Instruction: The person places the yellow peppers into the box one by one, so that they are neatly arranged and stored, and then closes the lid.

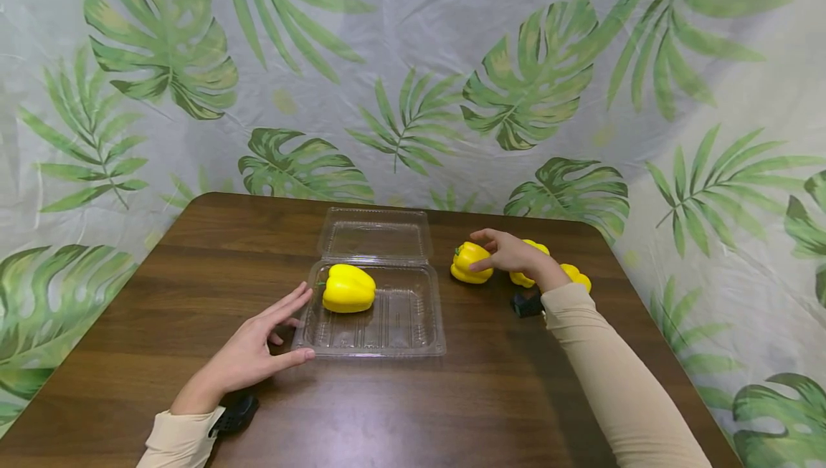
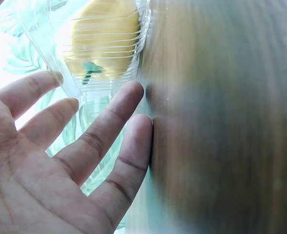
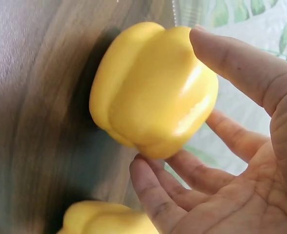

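A clear plastic clamshell container [image 1: 429, 342] lies on the table with its lid folded back. Inside its left part rests one yellow bell pepper [image 1: 348, 289], stem toward the left. My left hand [image 1: 258, 342] is at the container's left side, fingers spread and fairly straight, fingertips right at the wall in the left wrist view. To the right of the container, my right hand [image 1: 516, 253] holds a second yellow bell pepper [image 3: 153, 87] from its right side. The thumb lies on one side of it and the fingers curve round the other in the right wrist view.
Two more yellow peppers, one partly behind my right hand [image 1: 521, 279] and another beside the right forearm [image 1: 576, 278], sit at the table's right. A leaf-patterned cloth [image 1: 413, 59] hangs behind the brown wooden table [image 1: 387, 411].
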The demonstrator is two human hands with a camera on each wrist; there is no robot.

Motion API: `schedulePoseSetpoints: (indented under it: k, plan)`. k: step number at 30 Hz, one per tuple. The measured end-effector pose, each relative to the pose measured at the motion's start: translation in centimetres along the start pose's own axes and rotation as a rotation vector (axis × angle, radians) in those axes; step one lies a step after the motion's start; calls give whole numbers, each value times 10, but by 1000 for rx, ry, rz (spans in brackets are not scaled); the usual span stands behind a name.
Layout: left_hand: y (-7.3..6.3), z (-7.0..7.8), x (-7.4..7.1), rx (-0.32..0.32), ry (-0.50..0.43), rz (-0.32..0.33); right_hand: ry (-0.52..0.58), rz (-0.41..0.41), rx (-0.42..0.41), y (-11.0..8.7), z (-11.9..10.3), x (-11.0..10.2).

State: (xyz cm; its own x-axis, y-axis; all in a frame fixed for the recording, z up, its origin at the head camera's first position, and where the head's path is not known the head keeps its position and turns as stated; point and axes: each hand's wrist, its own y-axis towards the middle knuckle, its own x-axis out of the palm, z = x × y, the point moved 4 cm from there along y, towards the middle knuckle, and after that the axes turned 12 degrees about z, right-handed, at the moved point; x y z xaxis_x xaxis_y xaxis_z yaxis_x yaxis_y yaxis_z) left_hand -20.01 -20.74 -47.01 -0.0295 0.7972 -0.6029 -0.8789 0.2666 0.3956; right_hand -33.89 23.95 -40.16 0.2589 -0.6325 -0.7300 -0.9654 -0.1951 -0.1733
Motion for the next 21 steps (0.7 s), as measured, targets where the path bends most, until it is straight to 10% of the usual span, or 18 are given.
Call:
schedulePoseSetpoints:
  k: [21]
  plan:
    - [0,-1,0,-6,3,-8,142,92,6,2,20,18]
